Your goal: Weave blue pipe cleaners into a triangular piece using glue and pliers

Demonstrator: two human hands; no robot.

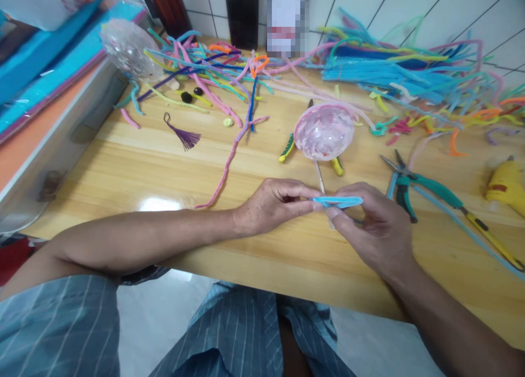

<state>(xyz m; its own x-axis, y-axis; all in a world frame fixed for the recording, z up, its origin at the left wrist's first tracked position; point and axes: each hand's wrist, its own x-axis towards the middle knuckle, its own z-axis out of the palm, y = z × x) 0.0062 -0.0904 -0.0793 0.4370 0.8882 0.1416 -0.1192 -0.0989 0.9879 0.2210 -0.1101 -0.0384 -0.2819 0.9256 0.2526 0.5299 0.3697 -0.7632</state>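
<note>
light-blue fuzzy pipe-cleaner strip (338, 202) | long axis left-right, level above wooden table (164, 163) | left hand (274, 204) fingers pinching left end | right hand (373, 229) fingers pinching right end

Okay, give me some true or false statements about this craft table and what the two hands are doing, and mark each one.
1. Both the left hand and the right hand pinch a light blue pipe cleaner. True.
2. The teal-handled pliers are in the right hand. False: they lie on the wooden table, just right of that hand.
3. A purple tassel lies on the table's left part. True.
4. The yellow glue gun lies by the left elbow. False: it lies at the far right edge of the view.
5. A clear pinkish globe sits beyond the hands. True.
</note>
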